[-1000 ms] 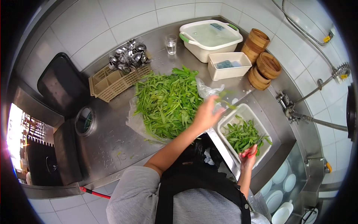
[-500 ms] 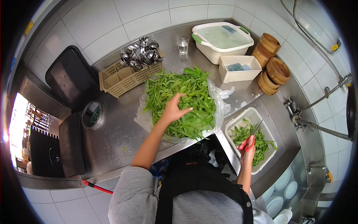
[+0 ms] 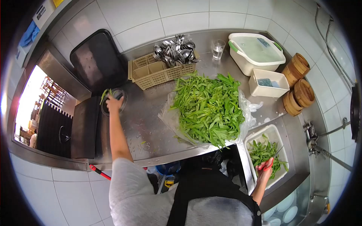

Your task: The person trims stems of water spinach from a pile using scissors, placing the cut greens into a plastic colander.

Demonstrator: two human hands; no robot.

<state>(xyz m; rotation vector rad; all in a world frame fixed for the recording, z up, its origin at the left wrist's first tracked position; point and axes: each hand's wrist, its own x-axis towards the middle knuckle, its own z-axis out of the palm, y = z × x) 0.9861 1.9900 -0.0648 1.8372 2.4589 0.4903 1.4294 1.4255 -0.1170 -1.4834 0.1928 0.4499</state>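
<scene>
Over the round hole in the steel tabletop (image 3: 151,124), the left hand (image 3: 113,103) holds a green leafy stem (image 3: 104,94); its fingers curl around it, though how tightly is hard to see. Down at the white plastic tub (image 3: 281,137) of cut greens, the right hand (image 3: 265,169) grips red-handled scissors (image 3: 269,162), their blades partly hidden among leaves. A big pile of green leaves (image 3: 209,107) lies between.

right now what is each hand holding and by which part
The right hand holds red-handled scissors by the handles, over the white tub. The left hand holds a green stalk by its lower end at the round counter hole.
</scene>
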